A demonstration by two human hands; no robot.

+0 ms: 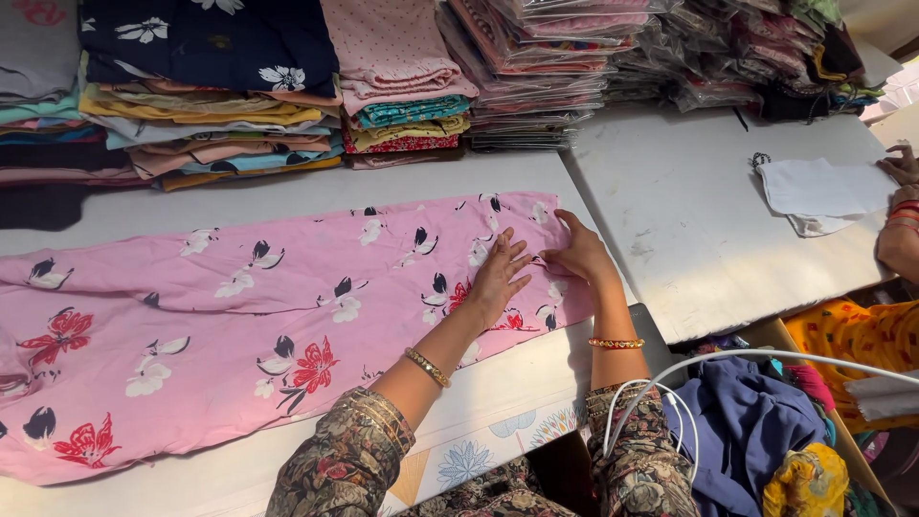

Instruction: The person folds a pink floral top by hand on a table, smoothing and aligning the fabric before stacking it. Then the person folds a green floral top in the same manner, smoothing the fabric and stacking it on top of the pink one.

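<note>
Patterned sleeves come up from the bottom edge, and past them a white cable [670, 383] curves over a heap of blue cloth [742, 421] just right of the right forearm. Both hands rest on a pink flowered cloth [239, 325] spread flat on the white tabletop [699, 239]. Left hand [496, 278] lies open, palm down, fingers spread on the cloth near its right end. Right hand [577, 254], touching the left, pinches the cloth's right edge with bent fingers. Beyond the hands stand stacks of folded clothes [220, 105]. Far right, another person's hand [902, 165] touches a white cloth [823, 191].
</note>
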